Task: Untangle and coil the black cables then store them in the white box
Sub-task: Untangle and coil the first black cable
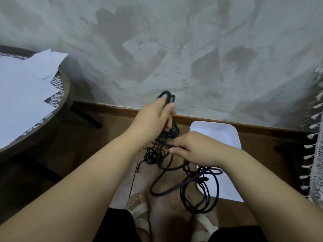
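At the left, a round counter (58, 97) carries white papers (22, 81). Our left hand (153, 116) lifts a coiled bundle (167, 96), its grip closed around it so that the loops do not fall open. Under it hangs the tangle of black cables (153, 154). Our right hand (194, 149) pinches one strand (167, 144), probably to draw it free. The white box (218, 135) waits on the floor just beside.

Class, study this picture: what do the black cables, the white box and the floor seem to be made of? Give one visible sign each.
The black cables: likely rubber or plastic sheathing, matt; they bend into soft loops without glare. The white box: probably smooth plastic, with rounded corners and a slight sheen. The floor: wood or wood-look laminate, brown with plank seams.
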The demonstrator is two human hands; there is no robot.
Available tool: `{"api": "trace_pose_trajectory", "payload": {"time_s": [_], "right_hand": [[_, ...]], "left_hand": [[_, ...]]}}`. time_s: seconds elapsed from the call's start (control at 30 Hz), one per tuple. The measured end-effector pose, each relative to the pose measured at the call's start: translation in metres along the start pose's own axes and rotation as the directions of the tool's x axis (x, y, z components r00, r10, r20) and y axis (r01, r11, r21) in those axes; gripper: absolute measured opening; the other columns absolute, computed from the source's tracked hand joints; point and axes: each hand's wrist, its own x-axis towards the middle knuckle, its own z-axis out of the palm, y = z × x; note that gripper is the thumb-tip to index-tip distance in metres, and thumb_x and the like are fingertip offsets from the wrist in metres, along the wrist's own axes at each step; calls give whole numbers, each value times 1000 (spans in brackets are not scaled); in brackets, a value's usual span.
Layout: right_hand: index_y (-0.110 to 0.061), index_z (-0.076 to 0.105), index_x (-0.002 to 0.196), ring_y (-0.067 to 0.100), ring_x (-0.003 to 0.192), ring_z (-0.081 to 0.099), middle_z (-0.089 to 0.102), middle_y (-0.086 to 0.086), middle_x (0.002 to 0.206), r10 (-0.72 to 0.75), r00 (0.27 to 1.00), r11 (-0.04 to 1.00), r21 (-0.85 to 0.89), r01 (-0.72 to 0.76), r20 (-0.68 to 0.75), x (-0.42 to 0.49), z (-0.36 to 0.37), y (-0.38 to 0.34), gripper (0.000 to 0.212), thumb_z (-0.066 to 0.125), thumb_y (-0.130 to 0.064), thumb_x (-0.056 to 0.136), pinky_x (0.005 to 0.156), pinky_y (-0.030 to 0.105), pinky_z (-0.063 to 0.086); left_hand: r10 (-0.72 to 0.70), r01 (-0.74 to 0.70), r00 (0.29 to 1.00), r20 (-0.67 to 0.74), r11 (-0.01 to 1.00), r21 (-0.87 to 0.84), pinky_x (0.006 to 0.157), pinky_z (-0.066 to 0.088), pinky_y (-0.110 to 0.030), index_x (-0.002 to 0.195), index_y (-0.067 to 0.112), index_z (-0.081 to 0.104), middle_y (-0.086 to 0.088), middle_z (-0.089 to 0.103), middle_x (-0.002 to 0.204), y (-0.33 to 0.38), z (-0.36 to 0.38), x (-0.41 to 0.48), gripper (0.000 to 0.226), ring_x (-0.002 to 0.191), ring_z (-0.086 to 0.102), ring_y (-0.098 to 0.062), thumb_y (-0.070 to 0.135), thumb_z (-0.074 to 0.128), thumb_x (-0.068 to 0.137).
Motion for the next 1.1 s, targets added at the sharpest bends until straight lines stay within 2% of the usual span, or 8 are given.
{"api": "trace_pose_trajectory", "payload": {"time_s": [0.13,0.23,0.4,0.57,0.73,0.87,0.97,1.1], "right_hand": [[-16,68,95,1,62,48,50,-15,63,7,993,998,65,1,-117,-13,-17,3,21,52,-29,95,62,14,37],[-20,70,89,6,69,54,62,-6,70,66,981,978,205,-28,-182,-24,-23,12,14,60,-29,90,64,14,39],[-29,61,104,-4,87,58,63,-14,102,256,959,908,370,-196,-120,-32,-21,32,27,72,-38,80,71,9,42],[-21,57,110,7,93,60,61,-9,107,465,875,816,318,-483,137,-36,-13,45,47,64,-56,78,74,18,47],[-13,66,92,10,72,64,70,-1,85,489,842,582,633,-510,229,-15,6,29,48,55,-58,84,68,24,54],[-8,67,80,14,73,61,72,10,87,466,830,321,816,-481,306,0,16,19,19,56,-18,91,76,28,50],[-7,54,82,15,53,56,58,5,59,508,803,93,907,-411,312,2,8,25,20,38,-1,92,53,24,51],[-9,56,82,7,36,25,40,-2,50,561,787,32,944,-330,256,-10,-11,44,24,37,-11,95,39,18,30]], "left_hand": [[32,-142,970,240,878,457,67,39,-33,98,15,53,-6,66,89,5,11,-4,26,87,59,-26,35,37,100],[-7,-171,941,339,853,493,62,32,-33,85,16,48,2,52,71,7,15,-4,28,77,54,-24,36,35,101],[-66,49,961,270,996,70,41,28,-15,71,16,49,9,44,47,8,13,-4,32,40,40,-2,28,44,99],[-206,309,929,308,891,-334,37,21,-19,75,11,46,3,29,46,5,6,-5,31,36,24,-9,26,40,101],[-219,333,933,284,823,-459,38,26,-19,74,11,45,7,31,39,3,3,-3,32,32,23,-7,29,40,101],[-252,359,929,272,795,-488,37,27,-18,75,11,45,8,33,38,1,2,-4,32,31,24,-6,28,40,101],[-262,349,935,239,802,-485,38,26,-21,74,12,45,6,32,40,-4,-7,-1,33,32,24,-7,28,38,101],[-290,364,929,231,835,-414,41,23,-23,76,12,47,7,31,40,-13,-25,4,32,33,24,-8,31,40,100]]}}
